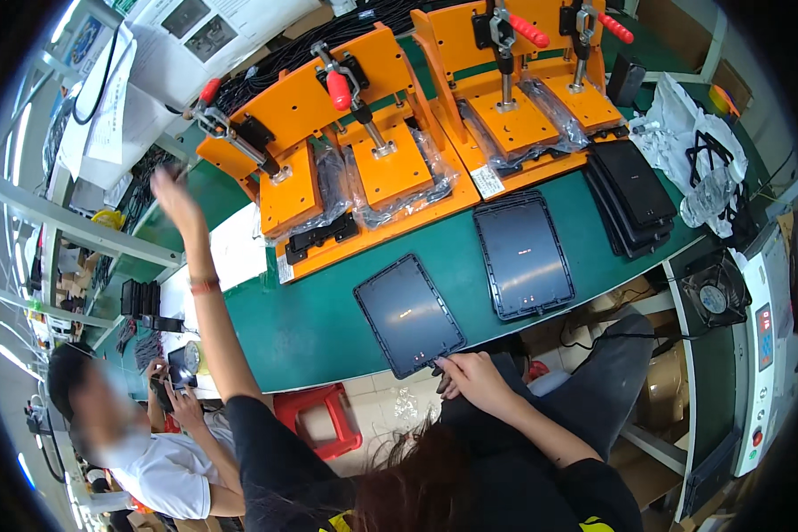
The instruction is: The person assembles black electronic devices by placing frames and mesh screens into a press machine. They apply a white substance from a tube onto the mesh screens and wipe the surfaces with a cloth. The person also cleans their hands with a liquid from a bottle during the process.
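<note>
My left arm stretches far out to the left. My left hand point(170, 197) is raised beside the shelf at the bench's left end, its fingers smeared by motion. At the bench's front edge, my right hand point(477, 381) is closed, with fingertips at the near corner of a black rectangular plastic cover point(399, 324). Something small and dark shows under those fingers, too hidden to name. The cover lies tilted, its raised rim facing up. To its right lies a stack of similar black covers point(525, 257).
Orange clamp fixtures point(399, 173) with red-handled toggle clamps line the back of the green bench point(315, 341). Black cases point(629, 195) are stacked at right, beside crumpled plastic bags point(692, 142). A red stool point(324, 421) stands below. Another person point(164, 461) works at left.
</note>
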